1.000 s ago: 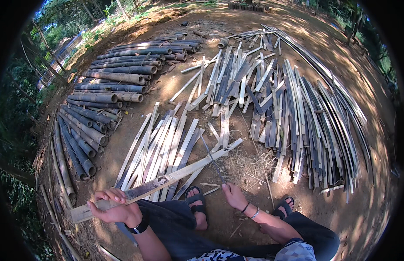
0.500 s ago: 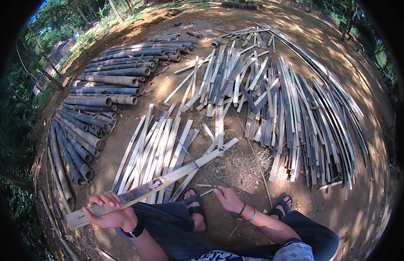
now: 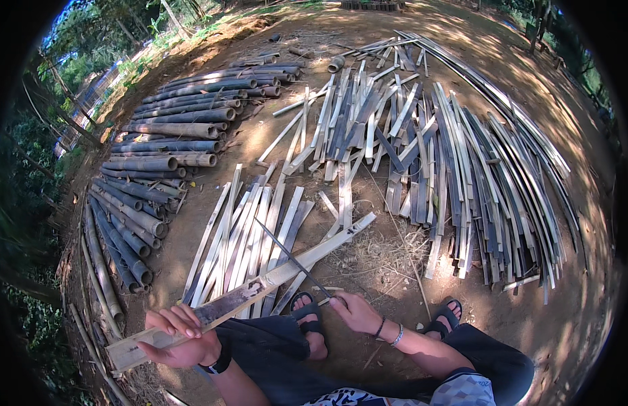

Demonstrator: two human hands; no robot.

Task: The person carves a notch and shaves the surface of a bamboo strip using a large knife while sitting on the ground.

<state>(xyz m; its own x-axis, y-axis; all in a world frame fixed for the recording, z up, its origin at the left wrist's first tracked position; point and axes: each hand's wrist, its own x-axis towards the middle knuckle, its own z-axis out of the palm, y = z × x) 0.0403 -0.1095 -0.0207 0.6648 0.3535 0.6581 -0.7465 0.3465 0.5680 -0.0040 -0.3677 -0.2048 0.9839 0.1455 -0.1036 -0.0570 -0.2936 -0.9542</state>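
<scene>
My left hand [image 3: 182,336] is closed around the near end of a split bamboo slat [image 3: 287,272], with the fingers over its top and the thumb along its side. The slat slopes up and away to the right, its pale inner face showing dark patches. In my right hand [image 3: 354,312] is a long-bladed knife [image 3: 284,250], its handle hidden in the closed fingers. The thin dark blade points up and left, crossing the slat near its middle; whether it touches the slat I cannot tell.
Split slats [image 3: 243,233] lie bundled just beyond the held one. Larger slat piles [image 3: 456,189] spread across the middle and right. Whole bamboo poles [image 3: 172,128] are stacked at the left. Fine shavings [image 3: 382,254] cover the ground ahead of my sandalled feet.
The knife's blade has swung to the left and lies at a flatter angle across the slat. The slat stays in my left hand, and the whole view has shifted slightly.
</scene>
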